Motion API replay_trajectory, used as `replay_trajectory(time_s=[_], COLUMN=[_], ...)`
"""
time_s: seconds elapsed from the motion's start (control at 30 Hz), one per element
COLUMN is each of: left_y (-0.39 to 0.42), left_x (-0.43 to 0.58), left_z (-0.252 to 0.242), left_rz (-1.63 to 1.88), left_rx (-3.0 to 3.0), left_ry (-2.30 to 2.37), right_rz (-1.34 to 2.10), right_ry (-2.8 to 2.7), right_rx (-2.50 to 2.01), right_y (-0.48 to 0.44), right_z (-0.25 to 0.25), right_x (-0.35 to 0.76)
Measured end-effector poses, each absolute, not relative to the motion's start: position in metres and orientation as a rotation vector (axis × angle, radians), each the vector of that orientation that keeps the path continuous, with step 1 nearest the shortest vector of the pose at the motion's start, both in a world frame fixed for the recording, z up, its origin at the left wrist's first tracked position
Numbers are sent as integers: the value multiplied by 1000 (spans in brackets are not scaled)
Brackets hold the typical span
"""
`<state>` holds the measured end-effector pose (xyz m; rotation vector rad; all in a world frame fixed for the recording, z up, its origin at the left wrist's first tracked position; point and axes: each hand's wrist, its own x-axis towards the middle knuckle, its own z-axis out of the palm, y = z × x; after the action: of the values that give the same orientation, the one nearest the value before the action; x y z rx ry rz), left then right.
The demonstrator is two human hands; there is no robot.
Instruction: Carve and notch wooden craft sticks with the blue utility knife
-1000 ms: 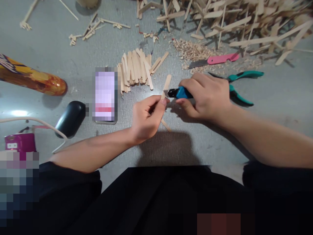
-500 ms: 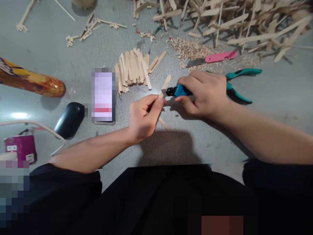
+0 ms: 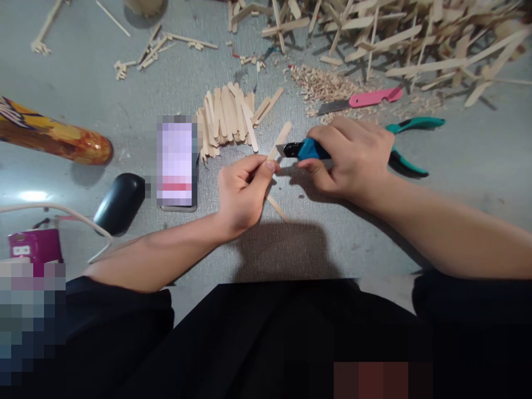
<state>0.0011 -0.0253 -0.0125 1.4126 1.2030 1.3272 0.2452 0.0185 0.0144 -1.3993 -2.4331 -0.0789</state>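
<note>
The right hand (image 3: 351, 155) partly hid the knife (image 3: 306, 149) and pliers (image 3: 419, 123). Toward the desk's (image 3: 369, 238) left edge, the can (image 3: 58, 136) was cut off.

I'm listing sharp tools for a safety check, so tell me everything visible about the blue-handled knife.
The knife has a blue body, a black front section and a short, exposed, grey metal-looking blade. The right hand grips it, hiding its rear. It lies roughly crosswise, blade pointing at the wooden stick in the left hand; actual contact is unclear.
</note>
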Motion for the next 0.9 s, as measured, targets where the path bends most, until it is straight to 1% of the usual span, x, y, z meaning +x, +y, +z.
replay_trajectory(time_s=[0.33, 0.4, 0.5, 0.57, 0.77, 0.9], left_y=[-22, -23, -27, -28, -28, -30], left_x=[2, 3, 4, 4, 4, 3], left_z=[-5, -4, -4, -5, -11, -13], left_rz=[1390, 1400, 1403, 1400, 1405, 1376], left_rx=[1443, 1430, 1413, 1399, 1345, 1414], left_ry=[1212, 1233, 1247, 1227, 1228, 1256], right_rz=[-179, -133, -7, -16, 123, 152], right_ry=[-2394, -2344, -2181, -2119, -2363, -2419], right_rx=[-1394, -1416, -1581, -1624, -1319, -1326], right_y=[13, 17, 28, 33, 21, 14], right_z=[16, 16, 19, 20, 11, 8], right_x=[241, 244, 253, 258, 248, 241])
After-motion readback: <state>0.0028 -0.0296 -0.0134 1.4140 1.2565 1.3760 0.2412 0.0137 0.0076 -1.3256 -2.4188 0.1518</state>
